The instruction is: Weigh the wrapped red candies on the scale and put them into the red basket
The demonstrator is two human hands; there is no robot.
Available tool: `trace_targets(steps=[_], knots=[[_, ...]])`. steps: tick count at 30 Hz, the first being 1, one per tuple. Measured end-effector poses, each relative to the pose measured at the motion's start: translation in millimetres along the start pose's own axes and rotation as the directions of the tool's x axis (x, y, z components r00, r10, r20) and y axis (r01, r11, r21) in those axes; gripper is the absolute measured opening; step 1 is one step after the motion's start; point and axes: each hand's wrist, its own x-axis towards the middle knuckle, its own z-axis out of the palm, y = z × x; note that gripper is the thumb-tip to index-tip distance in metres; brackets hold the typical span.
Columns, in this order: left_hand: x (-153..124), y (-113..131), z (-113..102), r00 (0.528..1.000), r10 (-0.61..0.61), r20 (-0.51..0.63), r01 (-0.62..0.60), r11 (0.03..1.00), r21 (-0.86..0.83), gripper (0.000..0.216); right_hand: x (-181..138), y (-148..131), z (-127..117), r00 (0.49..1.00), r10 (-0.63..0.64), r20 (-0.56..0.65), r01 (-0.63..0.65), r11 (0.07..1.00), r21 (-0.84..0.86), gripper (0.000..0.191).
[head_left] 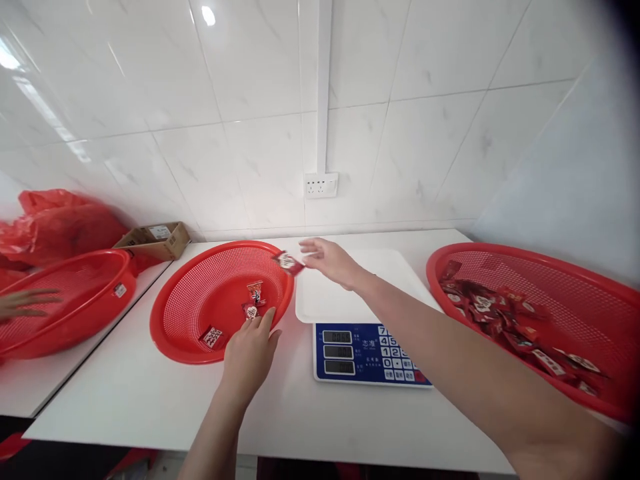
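Note:
My left hand point(253, 353) reaches over the near rim of a red perforated basket point(175, 313), fingers stretched and palm down. Just beyond its fingertips lies a small red snack packet point(251, 311), partly hidden by them. Another packet point(255, 291) sits behind it, and a third packet point(212, 337) rests toward the near left. My right hand point(327, 259) is above the white pan point(345, 303) of a digital scale, fingers apart. At its thumb tip, a blurred red packet point(289, 262) is in the air over the basket's right rim, seemingly loose.
The scale's blue panel point(367, 353) faces me. At right stands a red basket point(595, 320) with many packets. On the left are another red basket point(115, 307), a co-worker's hand point(30, 303), a cardboard box point(170, 243) and red plastic bags point(65, 223). A wall socket point(321, 185) is behind.

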Motion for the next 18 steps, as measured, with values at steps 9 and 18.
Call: trace_targets(steps=[9, 18], knots=[[0, -1, 2, 0.999, 0.034, -0.034, -0.032, 0.997, 0.064, 0.040, -41, 69, -32, 0.955, 0.294, 0.046, -0.277, 0.934, -0.225, 0.044], [4, -3, -1, 1.000, 0.011, 0.002, -0.011, 0.999, 0.053, 0.044, -39, 49, -20, 0.965, 0.260, 0.019, -0.257, 0.961, -0.099, 0.029]])
